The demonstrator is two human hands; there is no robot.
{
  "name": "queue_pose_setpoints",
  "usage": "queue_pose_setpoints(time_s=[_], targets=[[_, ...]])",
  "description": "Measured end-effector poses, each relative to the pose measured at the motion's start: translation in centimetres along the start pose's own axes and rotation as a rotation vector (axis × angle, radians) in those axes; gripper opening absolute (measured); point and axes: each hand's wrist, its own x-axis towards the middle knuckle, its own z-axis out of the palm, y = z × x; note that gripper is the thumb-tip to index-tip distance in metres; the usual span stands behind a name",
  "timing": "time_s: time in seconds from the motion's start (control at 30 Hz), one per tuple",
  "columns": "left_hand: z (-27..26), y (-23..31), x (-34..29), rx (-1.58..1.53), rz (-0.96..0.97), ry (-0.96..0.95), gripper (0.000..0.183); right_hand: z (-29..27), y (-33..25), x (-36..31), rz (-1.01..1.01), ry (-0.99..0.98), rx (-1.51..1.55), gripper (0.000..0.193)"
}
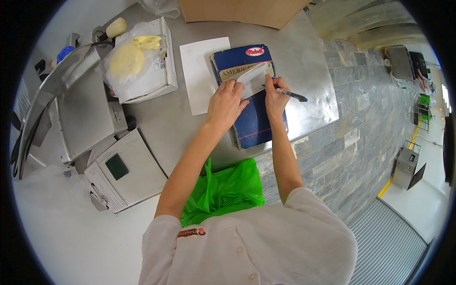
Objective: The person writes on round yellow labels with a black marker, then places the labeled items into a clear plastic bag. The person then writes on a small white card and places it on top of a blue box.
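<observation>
A worn blue hardcover book (251, 126) lies on the steel table with a white sheet of paper (195, 71) partly under its left side. On top of the book is a small pad of paper slips (252, 81), its upper leaf lifted and curled. My left hand (227, 105) grips the pad's left edge with bent fingers. My right hand (276, 99) is closed round a pen (297, 96), which points out to the right. The right fingertips also touch the pad's right edge. What the pad's underside rests on is partly hidden by my hands.
At the left stands a white box (166, 71) with a yellow disc (126, 60) in plastic film. Nearer are a metal appliance (85, 109) and a clipboard (133, 166). A cardboard box (242, 10) sits at the back. A green plastic bag (228, 187) hangs below the table's front edge (313, 130).
</observation>
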Motion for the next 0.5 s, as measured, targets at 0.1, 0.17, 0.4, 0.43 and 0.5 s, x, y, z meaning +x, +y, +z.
queue_pose_setpoints(time_s=[0.1,0.17,0.4,0.43,0.5], targets=[[0.1,0.0,0.0,-0.001,-0.006,-0.005,0.037,0.0,0.5,0.1,-0.076,-0.004,-0.086,0.028],[0.1,0.0,0.0,-0.001,-0.007,-0.013,0.036,-0.1,1.1,0.1,-0.057,-0.006,-0.089,0.027],[0.1,-0.2,0.0,-0.019,-0.017,-0.012,0.036,0.0,0.7,0.1,-0.034,-0.016,-0.050,0.027],[0.1,-0.1,0.0,-0.021,-0.016,-0.015,0.036,0.0,0.7,0.1,-0.038,-0.010,-0.066,0.027],[0.1,-0.1,0.1,-0.023,-0.015,-0.020,0.037,0.0,0.6,0.1,-0.028,-0.011,-0.044,0.027]])
